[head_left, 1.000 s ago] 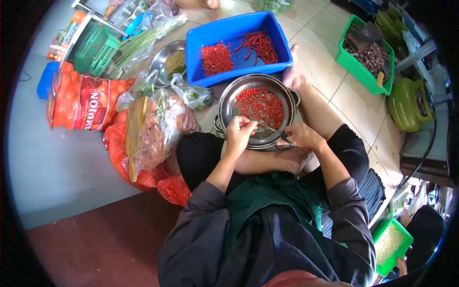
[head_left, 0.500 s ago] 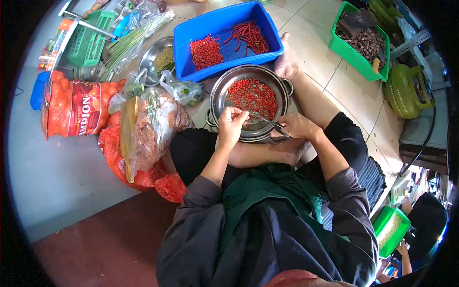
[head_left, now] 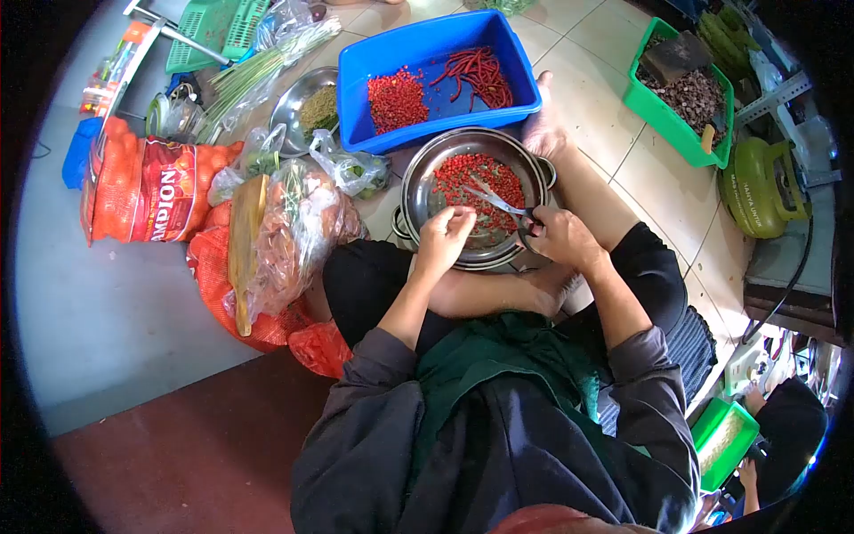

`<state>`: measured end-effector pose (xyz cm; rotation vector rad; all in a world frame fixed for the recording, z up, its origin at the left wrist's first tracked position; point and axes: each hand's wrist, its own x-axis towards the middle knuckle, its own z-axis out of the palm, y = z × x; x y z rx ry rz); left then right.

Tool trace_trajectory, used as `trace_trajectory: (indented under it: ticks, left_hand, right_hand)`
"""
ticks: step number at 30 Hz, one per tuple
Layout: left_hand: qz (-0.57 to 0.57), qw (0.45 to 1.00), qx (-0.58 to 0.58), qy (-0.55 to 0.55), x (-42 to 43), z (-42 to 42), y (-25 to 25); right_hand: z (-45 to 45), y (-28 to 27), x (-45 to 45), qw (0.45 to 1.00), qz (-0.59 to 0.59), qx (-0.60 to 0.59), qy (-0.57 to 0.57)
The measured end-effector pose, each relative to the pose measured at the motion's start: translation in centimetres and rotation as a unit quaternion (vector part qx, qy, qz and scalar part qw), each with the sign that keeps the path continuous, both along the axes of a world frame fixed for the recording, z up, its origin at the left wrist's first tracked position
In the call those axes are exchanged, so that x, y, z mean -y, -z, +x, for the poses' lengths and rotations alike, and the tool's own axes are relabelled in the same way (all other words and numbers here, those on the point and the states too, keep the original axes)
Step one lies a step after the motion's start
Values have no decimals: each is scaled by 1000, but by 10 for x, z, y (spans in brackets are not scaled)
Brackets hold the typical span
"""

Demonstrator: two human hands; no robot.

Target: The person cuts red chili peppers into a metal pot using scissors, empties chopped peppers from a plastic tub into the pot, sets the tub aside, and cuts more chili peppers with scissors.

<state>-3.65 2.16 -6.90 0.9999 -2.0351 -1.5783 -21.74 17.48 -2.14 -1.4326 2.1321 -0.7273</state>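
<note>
Red chilli bits (head_left: 458, 173) lie in the pot (head_left: 422, 173). Over its near rim, the right hand (head_left: 564, 238) grips scissors (head_left: 511, 208), blades spread; the left hand (head_left: 445, 238) pinches its fingertips together — anything between them too small to tell. Snipping seems in hand; another cut would need blades brought to that pinch. Beyond the pot, the tub (head_left: 503, 117) holds bits and whole chillies (head_left: 480, 71).

On my feed I'm seeing a dark green apron (head_left: 511, 356) creasing over a near-black top (head_left: 525, 445), with a charcoal left sleeve (head_left: 378, 374) and right sleeve (head_left: 648, 378) bunching to either side of the apron. Black legwear (head_left: 649, 267) is showing beyond the apron, ending around the knees. The left hand (head_left: 445, 238) and right hand (head_left: 565, 238) are both showing bare.
</note>
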Motion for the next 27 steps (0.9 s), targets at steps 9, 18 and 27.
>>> trace_trajectory:
  ticks: [9,18,27]
  left_hand:
    - [109,991,45,63,-22,-25,-15]
    - [-41,999,-3,-30,64,-47,-40]
    - [-149,988,-36,21,121,-77,-17]
  right_hand:
    - [16,11,2,997,-32,-71,-15]
    - [-2,5,1,993,-27,-27,109]
    - [-6,31,-1,981,96,-150,84]
